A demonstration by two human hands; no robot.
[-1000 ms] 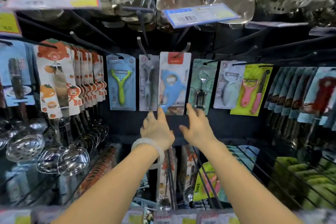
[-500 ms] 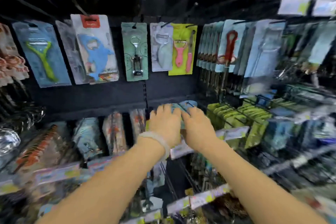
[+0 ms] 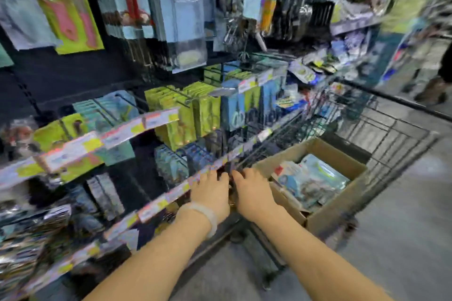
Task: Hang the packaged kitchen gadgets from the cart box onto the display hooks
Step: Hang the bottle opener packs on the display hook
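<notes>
The frame is blurred by motion. An open cardboard box [image 3: 337,212] sits in a dark wire cart [image 3: 396,134] at the right, holding several packaged gadgets [image 3: 310,178] on blue cards. My left hand [image 3: 212,193], with a pale bracelet at the wrist, and my right hand [image 3: 254,193] are side by side just left of the box's near corner, in front of the lower shelf edge. Both hands are empty, fingers stretched forward. Packaged gadgets [image 3: 71,7] hang from display hooks at the upper left.
Shelves with price strips [image 3: 110,139] and green and blue packs [image 3: 186,115] fill the left and centre. Grey floor [image 3: 403,239] lies right of the cart. A person's foot [image 3: 430,93] shows at the far right edge.
My view has swung right and down from the hanging peelers to the cart. Both hands dropped from the hooks to just beside the box, still empty.
</notes>
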